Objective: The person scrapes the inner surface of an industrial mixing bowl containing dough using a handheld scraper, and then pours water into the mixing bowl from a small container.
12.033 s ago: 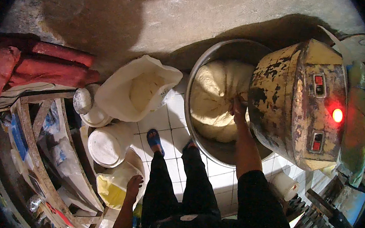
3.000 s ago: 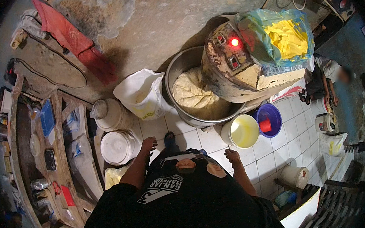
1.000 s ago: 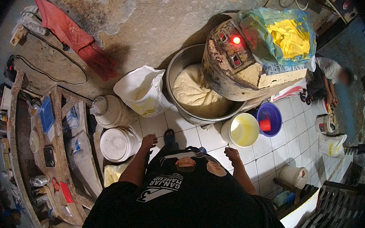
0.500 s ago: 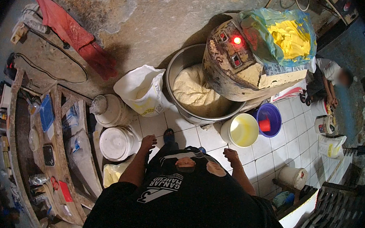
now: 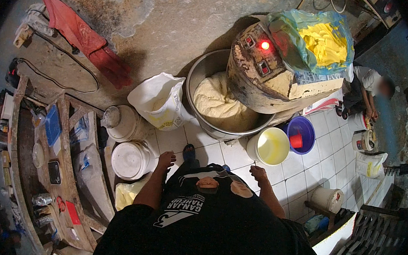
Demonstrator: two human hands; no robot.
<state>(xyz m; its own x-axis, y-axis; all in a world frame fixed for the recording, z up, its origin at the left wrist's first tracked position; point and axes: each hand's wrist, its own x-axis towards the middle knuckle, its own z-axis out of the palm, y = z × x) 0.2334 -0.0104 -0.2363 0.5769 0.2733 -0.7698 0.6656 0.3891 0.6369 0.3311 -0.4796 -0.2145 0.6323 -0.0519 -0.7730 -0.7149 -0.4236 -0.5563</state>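
Observation:
My left hand (image 5: 166,159) hangs beside the lidded white bucket (image 5: 129,161), fingers loosely bent and apart, with nothing visible in it. My right hand (image 5: 258,174) hangs just below a pale bucket (image 5: 272,146) with a yellow inside; its fingers are slightly bent and look empty. Neither hand visibly touches anything. In front of me stands a mixer with a steel bowl (image 5: 193,85) holding a large mass of pale dough (image 5: 218,104). The mixer's worn head (image 5: 251,90) overhangs the bowl and hides part of the dough. A red lamp (image 5: 265,45) glows on it.
Yellow fat (image 5: 324,43) lies in a plastic bag atop the mixer. A white sack (image 5: 155,99) stands left of the bowl, a purple bucket (image 5: 307,128) with a red scoop (image 5: 296,140) right of it. Wooden shelves (image 5: 57,139) line my left. Another person (image 5: 366,83) sits far right.
The dough's surface folds have shifted in the bowl. My hands hang in nearly the same places as before.

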